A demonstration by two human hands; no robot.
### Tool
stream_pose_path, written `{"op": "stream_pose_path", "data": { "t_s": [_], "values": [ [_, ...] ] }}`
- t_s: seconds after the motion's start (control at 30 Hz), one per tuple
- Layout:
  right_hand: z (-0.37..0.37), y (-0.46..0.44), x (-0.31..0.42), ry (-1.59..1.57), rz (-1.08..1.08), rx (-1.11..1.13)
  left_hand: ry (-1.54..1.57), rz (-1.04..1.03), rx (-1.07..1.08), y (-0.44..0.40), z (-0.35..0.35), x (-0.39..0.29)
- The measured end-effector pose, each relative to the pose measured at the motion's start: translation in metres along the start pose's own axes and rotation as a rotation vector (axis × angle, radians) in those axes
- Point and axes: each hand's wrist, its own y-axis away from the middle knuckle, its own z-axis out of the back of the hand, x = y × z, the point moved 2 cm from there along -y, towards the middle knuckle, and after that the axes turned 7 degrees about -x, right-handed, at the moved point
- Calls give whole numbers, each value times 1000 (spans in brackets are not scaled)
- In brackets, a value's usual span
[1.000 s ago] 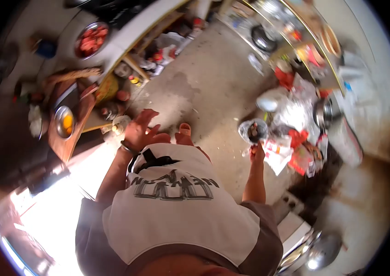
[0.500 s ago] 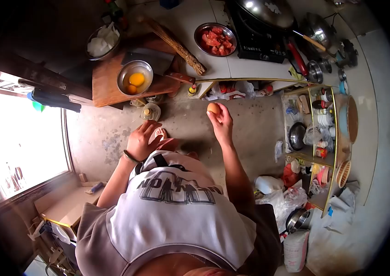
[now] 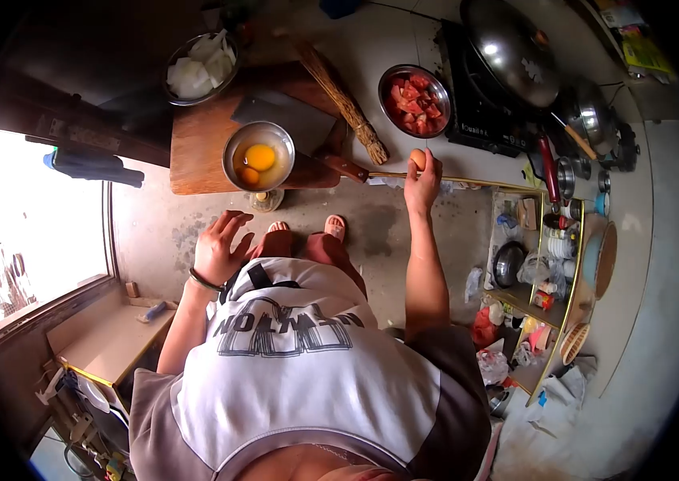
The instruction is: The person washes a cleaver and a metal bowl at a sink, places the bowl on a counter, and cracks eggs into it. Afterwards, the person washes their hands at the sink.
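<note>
Countertop now nearer the egg gripped by right fingers; left fingers loosely parted

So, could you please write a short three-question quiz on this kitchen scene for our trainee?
1. Which hand holds the egg?
2. True or false: the cleaver lies on the wooden board.
3. What does the bowl beside the stove hold: a) white pieces, b) red chunks, c) noodles?

Key: 1. The right hand. 2. True. 3. b.
</note>
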Motion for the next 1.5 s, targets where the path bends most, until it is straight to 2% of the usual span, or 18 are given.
{"op": "stream_pose_path", "data": {
  "t_s": [0.13, 0.17, 0.27, 0.3, 0.33, 0.4, 0.5, 0.6, 0.63, 0.73, 0.77, 0.9, 1.0, 1.1, 1.2, 1.5],
  "values": [
    [-7, -4, -3, -7, 155, -40, -33, 28, -37, -16, -10, -17],
    [-18, 2, -16, 136, 225, 70, -42, 24, -34, -18, -13, -21],
    [-27, -1, -34, -270, -102, 132, -63, 28, -47, -27, -21, -30],
    [-30, 0, -38, -711, -409, 189, -62, 39, -51, -28, -22, -33],
    [-19, -6, -32, -822, -605, 281, -62, 47, -59, -30, -22, -35],
    [3, -13, -2, -1440, -887, 539, -60, 40, -60, -33, -23, -35],
    [39, -25, 83, -1557, -800, 799, -1, 26, -93, -43, -21, -34],
    [44, -28, 149, -1579, -532, 1135, 186, -40, -156, -67, -1, -47],
    [43, -28, 170, -1554, -483, 1242, 241, -35, -151, -75, 9, -54],
    [30, -21, 213, -1300, -479, 1319, 392, 6, -108, -89, 28, -61],
    [26, -22, 227, -1207, -402, 1351, 379, -19, -124, -90, 30, -57],
    [2, -20, 255, -1126, -137, 1367, 291, -59, -162, -85, 33, -27],
    [-9, -15, 260, -1085, -182, 1308, 289, -40, -211, -82, 31, -13],
    [-14, -8, 265, -1047, -24, 1208, 242, -13, -231, -81, 26, -3],
    [-16, -2, 268, -968, -63, 1192, 236, 13, -239, -82, 24, 4],
    [-29, 11, 271, -614, 367, 821, 129, 4, -255, -84, 14, 13]
  ]
}}
